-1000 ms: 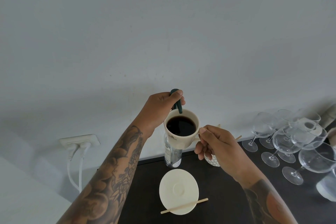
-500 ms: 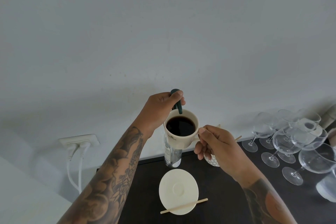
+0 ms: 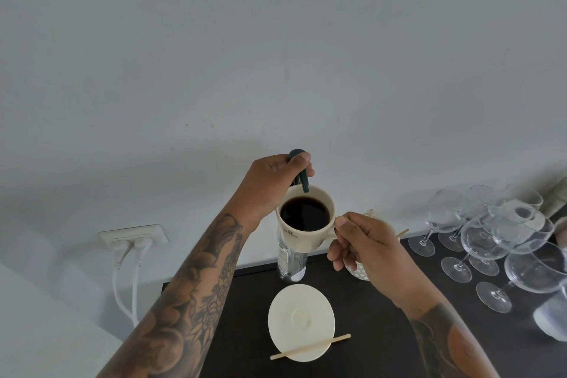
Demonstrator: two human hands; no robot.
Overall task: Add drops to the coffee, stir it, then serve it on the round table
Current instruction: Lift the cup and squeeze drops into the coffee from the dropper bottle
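Note:
A cream cup (image 3: 302,238) full of black coffee is held up in the air above the dark table (image 3: 377,325). My right hand (image 3: 371,250) grips its handle. My left hand (image 3: 271,181) pinches a small dark green dropper bottle (image 3: 300,169), tipped nozzle-down over the cup's far rim. Below the cup a cream saucer (image 3: 300,321) lies on the table with a wooden stir stick (image 3: 310,347) across its near edge.
A clear glass bottle (image 3: 290,264) stands behind the saucer, mostly hidden by the cup. A patterned small cup (image 3: 359,270) sits under my right hand. Several wine glasses (image 3: 491,233) crowd the table's right side. A wall socket (image 3: 135,238) with white cables is at left.

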